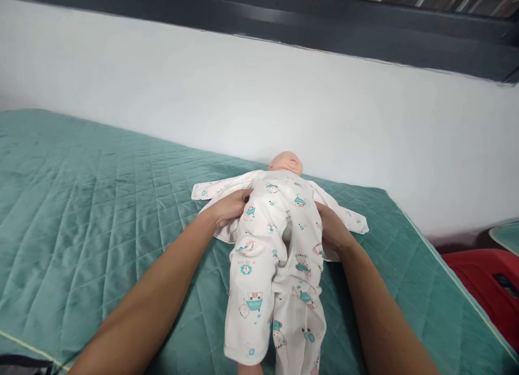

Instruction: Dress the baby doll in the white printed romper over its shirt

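Note:
A baby doll lies on its back on a teal quilted mattress, head toward the wall. It wears a white sleepsuit printed with small teal and pink animals, sleeves spread out sideways. My left hand grips the sleepsuit at the doll's side, fingers curled into the cloth. My right hand holds the other side of the torso, its fingers tucked under the fabric. The legs of the sleepsuit hang toward me between my forearms.
A white wall runs along the far edge of the mattress, with a dark window frame above. Past the mattress's right edge stands a red object on the floor. A dark strap shows at the bottom left corner.

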The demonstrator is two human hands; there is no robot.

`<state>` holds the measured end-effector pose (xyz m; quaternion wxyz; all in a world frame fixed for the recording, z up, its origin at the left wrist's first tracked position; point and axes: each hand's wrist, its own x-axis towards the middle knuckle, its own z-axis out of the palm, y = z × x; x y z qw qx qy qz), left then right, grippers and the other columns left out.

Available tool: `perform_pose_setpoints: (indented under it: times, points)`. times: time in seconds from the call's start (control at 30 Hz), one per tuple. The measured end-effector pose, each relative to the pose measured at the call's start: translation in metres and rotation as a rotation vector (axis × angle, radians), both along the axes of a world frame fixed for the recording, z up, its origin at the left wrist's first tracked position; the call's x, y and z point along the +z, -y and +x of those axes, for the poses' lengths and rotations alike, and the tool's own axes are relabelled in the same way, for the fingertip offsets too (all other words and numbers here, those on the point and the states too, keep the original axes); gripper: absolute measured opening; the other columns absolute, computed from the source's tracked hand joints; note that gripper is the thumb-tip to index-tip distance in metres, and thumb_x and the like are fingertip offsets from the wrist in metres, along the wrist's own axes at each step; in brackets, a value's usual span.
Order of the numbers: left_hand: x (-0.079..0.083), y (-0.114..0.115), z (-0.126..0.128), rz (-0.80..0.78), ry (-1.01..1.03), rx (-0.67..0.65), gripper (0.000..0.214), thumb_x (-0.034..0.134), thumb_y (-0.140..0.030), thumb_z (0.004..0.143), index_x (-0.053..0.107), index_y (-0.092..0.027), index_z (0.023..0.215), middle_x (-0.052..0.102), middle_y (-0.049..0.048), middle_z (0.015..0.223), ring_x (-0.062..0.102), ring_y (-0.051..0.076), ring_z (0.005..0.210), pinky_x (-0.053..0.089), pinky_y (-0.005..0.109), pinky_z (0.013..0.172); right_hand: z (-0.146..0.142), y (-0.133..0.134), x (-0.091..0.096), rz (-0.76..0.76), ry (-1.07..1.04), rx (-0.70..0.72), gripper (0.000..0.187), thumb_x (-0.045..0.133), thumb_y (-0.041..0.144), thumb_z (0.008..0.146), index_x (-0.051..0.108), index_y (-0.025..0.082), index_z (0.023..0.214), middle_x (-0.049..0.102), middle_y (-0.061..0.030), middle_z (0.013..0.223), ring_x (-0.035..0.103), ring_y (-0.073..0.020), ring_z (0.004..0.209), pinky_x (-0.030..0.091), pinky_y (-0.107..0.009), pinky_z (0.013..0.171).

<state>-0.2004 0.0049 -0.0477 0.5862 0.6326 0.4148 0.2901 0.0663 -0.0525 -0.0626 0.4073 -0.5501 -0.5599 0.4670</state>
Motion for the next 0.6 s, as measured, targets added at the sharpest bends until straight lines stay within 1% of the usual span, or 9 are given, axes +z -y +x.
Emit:
perform_pose_setpoints:
  times: [0.07, 0.13, 0.2, 0.27, 0.33, 0.43, 0.53, 0.57, 0.6]
  points:
    - [0.000, 0.001, 0.002, -0.014, 0.037, -0.008, 0.043, 0.057, -0.008, 0.062, 0.071, -0.015, 0.103, 0.070, 0.0029, 0.068, 0.061, 0.016, 0.058, 0.054, 0.030, 0.065, 0.000, -0.001, 0.001, -0.021, 0.046, -0.001, 0.028, 0.067, 0.031, 0.072, 0.072, 0.021, 0.098, 0.074, -0.0036, 0.091, 0.066, -0.0243, 0.093, 0.053, -0.035, 0.083]
    - [-0.004, 0.000, 0.006, -0.007, 0.111, -0.008, 0.038, 0.060, -0.012, 0.064, 0.072, -0.015, 0.100, 0.073, 0.0051, 0.078, 0.066, 0.021, 0.074, 0.055, 0.031, 0.073, 0.000, -0.003, 0.001, -0.050, 0.077, -0.015, 0.026, 0.066, 0.032, 0.073, 0.073, 0.020, 0.095, 0.074, -0.0042, 0.092, 0.066, -0.0245, 0.092, 0.054, -0.035, 0.083]
    - [-0.009, -0.001, 0.011, -0.041, 0.202, 0.000, 0.033, 0.064, -0.017, 0.065, 0.072, -0.015, 0.097, 0.075, 0.0069, 0.087, 0.068, 0.024, 0.087, 0.056, 0.033, 0.077, 0.000, -0.003, 0.001, -0.060, 0.098, -0.042, 0.027, 0.066, 0.032, 0.072, 0.073, 0.020, 0.095, 0.074, -0.0044, 0.095, 0.066, -0.0245, 0.092, 0.054, -0.036, 0.083]
    - [-0.012, 0.000, 0.016, -0.134, 0.286, 0.036, 0.030, 0.068, -0.022, 0.065, 0.072, -0.015, 0.095, 0.075, 0.0082, 0.088, 0.068, 0.026, 0.089, 0.056, 0.036, 0.077, -0.001, -0.003, 0.001, -0.051, 0.079, -0.047, 0.030, 0.068, 0.032, 0.070, 0.073, 0.020, 0.097, 0.074, -0.0047, 0.098, 0.065, -0.0248, 0.093, 0.054, -0.037, 0.085]
    - [-0.012, 0.002, 0.020, -0.250, 0.350, 0.076, 0.029, 0.071, -0.026, 0.067, 0.072, -0.014, 0.093, 0.075, 0.0089, 0.083, 0.069, 0.028, 0.088, 0.057, 0.038, 0.076, -0.003, -0.003, 0.000, -0.053, 0.014, -0.033, 0.034, 0.069, 0.033, 0.069, 0.073, 0.019, 0.100, 0.074, -0.0056, 0.100, 0.065, -0.0257, 0.095, 0.054, -0.037, 0.086]
    - [-0.012, 0.004, 0.024, -0.333, 0.392, 0.096, 0.028, 0.067, -0.033, 0.074, 0.072, -0.013, 0.094, 0.074, 0.0095, 0.078, 0.070, 0.029, 0.088, 0.057, 0.039, 0.078, -0.008, 0.000, 0.001, -0.071, -0.085, -0.052, 0.039, 0.071, 0.034, 0.068, 0.072, 0.018, 0.103, 0.074, -0.0069, 0.100, 0.066, -0.0267, 0.095, 0.054, -0.038, 0.085]
    - [-0.015, -0.002, 0.028, -0.274, 0.382, 0.058, 0.031, 0.058, -0.036, 0.083, 0.071, -0.013, 0.099, 0.074, 0.0098, 0.079, 0.070, 0.028, 0.090, 0.057, 0.039, 0.079, -0.014, 0.002, 0.002, -0.049, -0.102, -0.087, 0.039, 0.071, 0.036, 0.069, 0.072, 0.019, 0.104, 0.074, -0.0069, 0.098, 0.066, -0.0273, 0.096, 0.054, -0.039, 0.086]
    - [-0.016, -0.005, 0.029, -0.220, 0.356, 0.041, 0.032, 0.055, -0.036, 0.086, 0.071, -0.013, 0.101, 0.075, 0.0104, 0.081, 0.071, 0.027, 0.090, 0.057, 0.040, 0.080, -0.016, 0.002, 0.003, -0.030, -0.091, -0.093, 0.039, 0.071, 0.036, 0.069, 0.072, 0.019, 0.104, 0.074, -0.0068, 0.098, 0.065, -0.0276, 0.096, 0.054, -0.039, 0.086]
    - [-0.018, -0.008, 0.030, -0.124, 0.297, 0.043, 0.034, 0.051, -0.036, 0.089, 0.071, -0.013, 0.104, 0.075, 0.0107, 0.083, 0.071, 0.027, 0.090, 0.057, 0.040, 0.080, -0.018, 0.003, 0.003, -0.008, -0.077, -0.099, 0.039, 0.071, 0.037, 0.069, 0.072, 0.020, 0.104, 0.074, -0.0066, 0.098, 0.065, -0.0280, 0.097, 0.054, -0.039, 0.087]
